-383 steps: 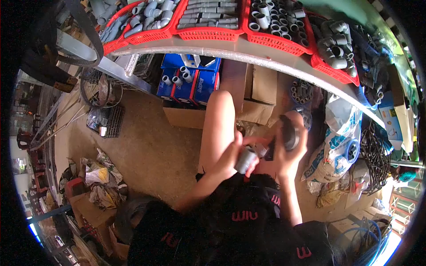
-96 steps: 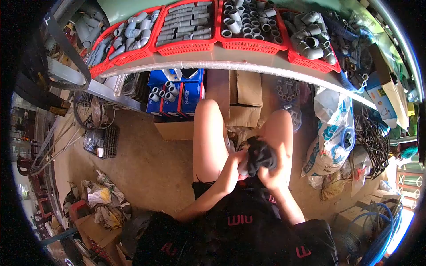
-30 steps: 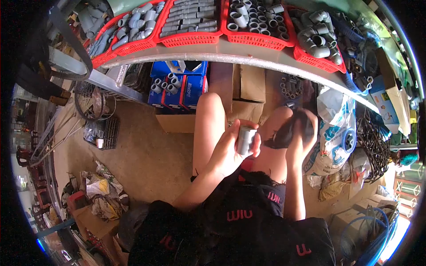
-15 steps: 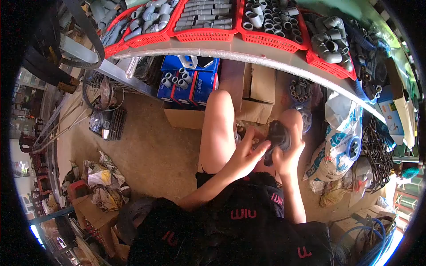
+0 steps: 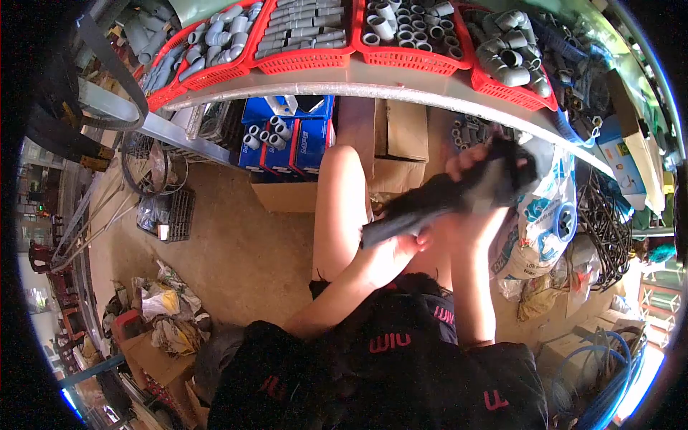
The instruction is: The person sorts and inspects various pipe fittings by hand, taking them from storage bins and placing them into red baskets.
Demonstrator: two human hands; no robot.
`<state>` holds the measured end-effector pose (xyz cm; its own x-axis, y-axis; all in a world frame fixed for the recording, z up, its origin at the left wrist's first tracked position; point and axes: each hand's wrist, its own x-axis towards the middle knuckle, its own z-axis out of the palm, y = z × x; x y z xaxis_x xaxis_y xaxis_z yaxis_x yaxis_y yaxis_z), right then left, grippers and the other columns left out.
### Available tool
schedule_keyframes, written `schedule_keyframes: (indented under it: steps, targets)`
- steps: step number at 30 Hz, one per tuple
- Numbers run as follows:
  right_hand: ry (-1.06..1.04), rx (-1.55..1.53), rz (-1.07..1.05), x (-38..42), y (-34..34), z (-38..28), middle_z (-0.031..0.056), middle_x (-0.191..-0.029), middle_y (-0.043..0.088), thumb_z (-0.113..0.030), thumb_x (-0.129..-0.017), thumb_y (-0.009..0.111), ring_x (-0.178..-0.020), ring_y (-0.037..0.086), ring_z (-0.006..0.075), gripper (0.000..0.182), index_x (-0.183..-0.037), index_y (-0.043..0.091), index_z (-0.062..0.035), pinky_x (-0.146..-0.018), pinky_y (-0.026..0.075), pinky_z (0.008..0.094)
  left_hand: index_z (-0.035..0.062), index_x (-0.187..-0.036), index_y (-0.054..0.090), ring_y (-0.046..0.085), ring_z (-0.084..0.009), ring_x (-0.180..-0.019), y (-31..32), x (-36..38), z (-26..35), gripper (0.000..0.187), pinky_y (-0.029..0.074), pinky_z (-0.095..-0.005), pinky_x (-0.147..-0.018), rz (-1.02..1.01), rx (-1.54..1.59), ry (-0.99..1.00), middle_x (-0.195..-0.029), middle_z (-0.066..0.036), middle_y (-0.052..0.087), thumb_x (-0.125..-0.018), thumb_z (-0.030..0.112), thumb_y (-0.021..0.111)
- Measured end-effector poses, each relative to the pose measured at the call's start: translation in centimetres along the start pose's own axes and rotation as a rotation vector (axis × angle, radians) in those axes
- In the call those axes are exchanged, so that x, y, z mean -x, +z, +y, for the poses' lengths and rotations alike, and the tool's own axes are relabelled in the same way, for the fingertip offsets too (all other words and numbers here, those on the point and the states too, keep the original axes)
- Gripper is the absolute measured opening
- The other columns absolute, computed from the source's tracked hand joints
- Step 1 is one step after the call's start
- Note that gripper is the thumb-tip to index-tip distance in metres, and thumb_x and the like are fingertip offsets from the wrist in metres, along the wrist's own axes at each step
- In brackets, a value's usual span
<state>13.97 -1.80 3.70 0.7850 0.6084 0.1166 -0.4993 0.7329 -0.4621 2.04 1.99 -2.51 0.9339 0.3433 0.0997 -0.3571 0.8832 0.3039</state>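
Observation:
A long dark object (image 5: 437, 204), blurred by motion, lies slanted across both hands above my knees. Its wider end is at the upper right, and its narrow end points to the lower left. My left hand (image 5: 389, 259) is under the narrow end, fingers curled against it. Around the wide end my right hand (image 5: 476, 204) is closed, with some fingers showing behind it near the top; the object hides much of this hand. What exactly the object is I cannot make out.
Red baskets (image 5: 304, 61) of grey pipe fittings stand on the shelf (image 5: 423, 89) ahead. Beneath it are blue boxes (image 5: 312, 143) and a cardboard box (image 5: 401, 132). A white sack (image 5: 534, 229) stands at the right. Crumpled bags (image 5: 168, 308) lie on the floor at left.
The dark object, bunched between my hands before, now stretches out long. My right hand has risen a little, and my left hand has moved slightly left. The whole view has shifted a little.

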Motion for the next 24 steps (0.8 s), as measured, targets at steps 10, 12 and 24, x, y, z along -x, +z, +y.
schedule_keyframes:
  steps: [10, 12, 24]
  targets:
    - [-0.254, 1.355, -0.472, 4.6, -0.3, -0.2, 0.0124, -0.100, 0.059, -0.018, -0.061, 0.073, -0.092, 0.058, 0.0270, 0.037, -0.092, 0.059, -0.0043, -0.081, 0.045, 0.0350, 0.0039, -0.105, 0.045, 0.052, -0.0098, -0.082, 1.9, 1.5, 0.5, 0.032, 0.044, -0.0220, -0.066, 0.524, -0.588, 0.042, -0.094, -0.003, 0.051, -0.091, 0.032, 0.037]
    - [-0.229, 1.359, -0.435, 4.9, -0.8, -0.5, 0.0113, -0.094, 0.060, -0.012, -0.060, 0.070, -0.087, 0.059, 0.0260, 0.035, -0.092, 0.058, -0.0032, -0.078, 0.046, 0.0344, 0.0020, -0.106, 0.045, 0.052, -0.0105, -0.082, 1.7, 1.5, 0.4, 0.036, 0.044, -0.0227, -0.066, 0.470, -0.691, 0.030, -0.094, -0.004, 0.051, -0.093, 0.034, 0.033]
    - [0.227, 0.512, 0.569, 2.8, -8.1, -0.7, -0.0012, -0.065, 0.050, -0.029, -0.084, 0.056, -0.054, 0.045, 0.0102, 0.022, -0.088, 0.058, -0.0071, -0.048, 0.034, 0.0238, 0.0049, -0.088, 0.050, 0.050, -0.0136, -0.056, -2.5, 1.0, 4.4, 0.036, 0.036, -0.0232, -0.046, 0.534, 0.044, -0.103, -0.071, -0.008, 0.053, -0.086, 0.040, 0.051]
